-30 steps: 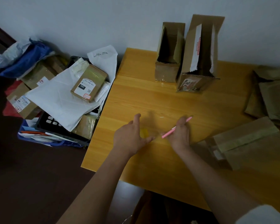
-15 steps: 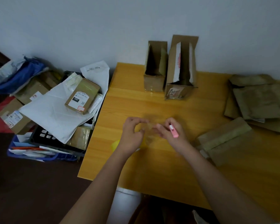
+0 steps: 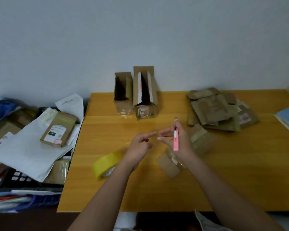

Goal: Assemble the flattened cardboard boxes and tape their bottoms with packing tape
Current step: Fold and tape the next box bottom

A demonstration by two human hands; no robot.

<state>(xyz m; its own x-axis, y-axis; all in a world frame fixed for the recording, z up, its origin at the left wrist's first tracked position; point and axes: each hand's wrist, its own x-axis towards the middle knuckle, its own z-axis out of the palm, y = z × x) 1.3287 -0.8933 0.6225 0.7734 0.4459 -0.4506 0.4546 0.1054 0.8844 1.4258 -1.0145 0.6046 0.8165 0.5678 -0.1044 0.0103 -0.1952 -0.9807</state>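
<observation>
Here, two upright boxes (image 3: 135,94), one tape roll (image 3: 107,164)

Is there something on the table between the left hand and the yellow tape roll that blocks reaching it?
Nothing visible does. The yellow tape roll lies on the table just beside the left hand, with only bare wood between them.

Right hand (image 3: 177,139) grips pink cutter (image 3: 175,139), fingertips meeting left hand (image 3: 138,144) fingertips; yellow tape roll (image 3: 107,164) lies just left of them.
</observation>
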